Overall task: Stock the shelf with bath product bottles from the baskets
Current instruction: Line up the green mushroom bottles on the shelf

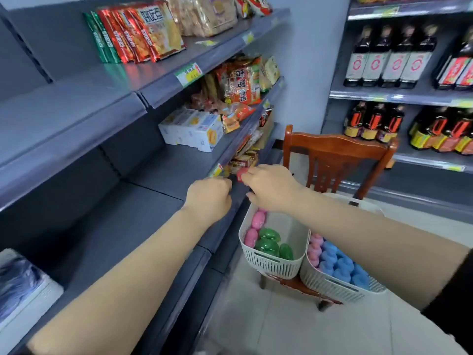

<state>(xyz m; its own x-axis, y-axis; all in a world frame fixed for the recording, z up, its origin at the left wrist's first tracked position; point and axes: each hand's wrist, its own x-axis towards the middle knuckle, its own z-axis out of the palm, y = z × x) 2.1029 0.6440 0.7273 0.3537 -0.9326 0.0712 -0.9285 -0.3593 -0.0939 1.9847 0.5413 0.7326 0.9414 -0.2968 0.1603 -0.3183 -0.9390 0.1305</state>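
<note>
Shelf (158,190) bare at left. Left hand (208,198) curled at its front edge, grip contents unclear. Right hand (272,187) just beside, pinching a small red item (242,174). Bottles (267,243) below in two baskets (271,262) on a chair (337,152), apart from both hands.

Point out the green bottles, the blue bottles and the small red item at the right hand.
green bottles (267,245): head view, top of the middle one in the left basket.
blue bottles (339,265): head view, centre of the pile in the right basket.
small red item (241,174): head view, its exposed face.
</note>
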